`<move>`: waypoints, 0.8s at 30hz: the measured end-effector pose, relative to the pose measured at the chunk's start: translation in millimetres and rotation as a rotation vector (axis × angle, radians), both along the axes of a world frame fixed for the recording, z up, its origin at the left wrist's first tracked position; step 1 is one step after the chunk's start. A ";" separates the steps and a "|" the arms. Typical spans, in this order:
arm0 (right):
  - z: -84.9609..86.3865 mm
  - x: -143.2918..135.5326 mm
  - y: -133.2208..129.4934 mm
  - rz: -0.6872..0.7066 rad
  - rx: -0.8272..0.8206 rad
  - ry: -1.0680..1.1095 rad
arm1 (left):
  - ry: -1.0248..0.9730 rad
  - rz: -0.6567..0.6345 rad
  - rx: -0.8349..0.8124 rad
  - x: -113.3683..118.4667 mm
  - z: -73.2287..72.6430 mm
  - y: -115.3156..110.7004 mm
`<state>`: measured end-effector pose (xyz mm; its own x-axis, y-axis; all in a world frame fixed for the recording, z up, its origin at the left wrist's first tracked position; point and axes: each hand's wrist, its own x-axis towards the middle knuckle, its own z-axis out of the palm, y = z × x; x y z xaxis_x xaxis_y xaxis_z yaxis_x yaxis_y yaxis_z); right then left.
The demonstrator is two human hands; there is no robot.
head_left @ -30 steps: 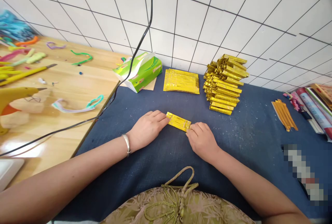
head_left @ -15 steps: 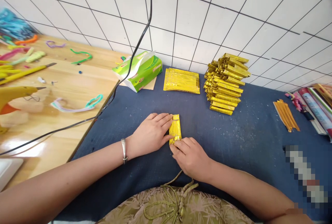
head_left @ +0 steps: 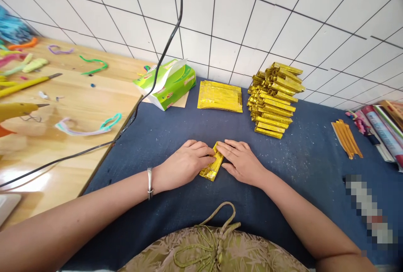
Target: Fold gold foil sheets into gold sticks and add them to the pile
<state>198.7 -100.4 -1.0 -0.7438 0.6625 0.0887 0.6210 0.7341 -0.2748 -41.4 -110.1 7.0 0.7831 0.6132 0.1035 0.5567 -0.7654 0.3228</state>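
A folded piece of gold foil paper (head_left: 213,169) lies at a slant on the dark blue cloth in front of me. My left hand (head_left: 185,163) is on its left side, with the fingertips bent and pressing on the paper. On the upper right edge, the fingers of my right hand (head_left: 241,160) pinch the paper, the thumb lower down along the same side. My fingertips cover parts of both long edges. Behind my hands lies a flat stack of gold foil paper (head_left: 220,96). A pile of folded gold strips (head_left: 274,104) rises to its right.
A green tissue pack (head_left: 176,84) stands by the white tiled wall. A black cable (head_left: 168,45) hangs across the left side. On the wooden table (head_left: 94,108) are a yellow glue gun (head_left: 19,114) and bent pipe cleaners (head_left: 90,128). Brown strips (head_left: 346,138) and books (head_left: 382,127) lie right.
My right hand has moved from the paper's bottom end up to its upper right edge. The paper has turned from nearly upright to a slant, and the left fingers have shifted onto it.
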 end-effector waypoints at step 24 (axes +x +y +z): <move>5.6 4.7 -7.0 -0.029 0.152 -0.075 | 0.194 -0.043 0.032 -25.3 18.5 -6.9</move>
<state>203.4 -107.4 4.6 -0.7326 0.6673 0.1341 0.6575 0.7448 -0.1138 -66.7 -117.0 25.5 0.8156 0.5777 -0.0327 0.5727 -0.7980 0.1876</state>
